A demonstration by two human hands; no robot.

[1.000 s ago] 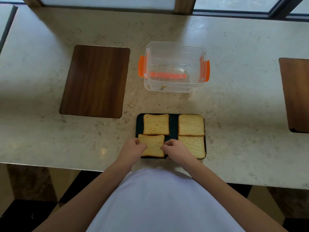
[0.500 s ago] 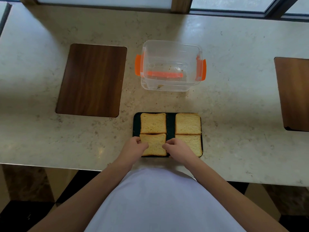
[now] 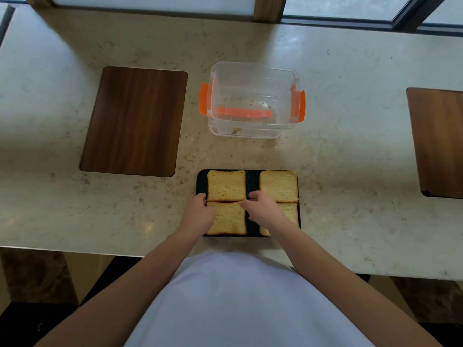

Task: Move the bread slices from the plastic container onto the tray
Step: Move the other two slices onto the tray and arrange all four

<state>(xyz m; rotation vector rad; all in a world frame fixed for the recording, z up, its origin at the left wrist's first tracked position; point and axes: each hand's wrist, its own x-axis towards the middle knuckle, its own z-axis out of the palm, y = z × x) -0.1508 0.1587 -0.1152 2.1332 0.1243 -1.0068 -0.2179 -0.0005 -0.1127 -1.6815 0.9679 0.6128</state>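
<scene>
1. Pale marbled stone counter (image 3: pixel 350 171) under a window; dark wood inlay panel (image 3: pixel 135 121) on the left, a second wood panel (image 3: pixel 438 141) at the right edge.
2. Clear plastic container (image 3: pixel 253 101) with orange latches stands near the middle of the counter, beyond the tray and apart from it; only crumbs inside, no bread.
3. Dark tray (image 3: pixel 251 181) sits at the near counter edge, right in front of the person.
4. Four bread slices lie flat on the tray in a two-by-two grid: far-left slice (image 3: pixel 226 185), far-right slice (image 3: pixel 279 185), near-left slice (image 3: pixel 229 219), near-right slice (image 3: pixel 292 212) (mostly hidden by the right hand).
5. Left hand (image 3: pixel 199 211) rests at the left edge of the near-left slice, fingers curled together, tips at the tray's left rim; whether it pinches the slice, cannot tell.
6. Right hand (image 3: pixel 263 209) is over the gap between the columns, fingers loosely bent and slightly spread, thumb touching the near-left slice's top right corner, not clamped on anything.
7. White shirt (image 3: pixel 238 301) fills the bottom of the view.
</scene>
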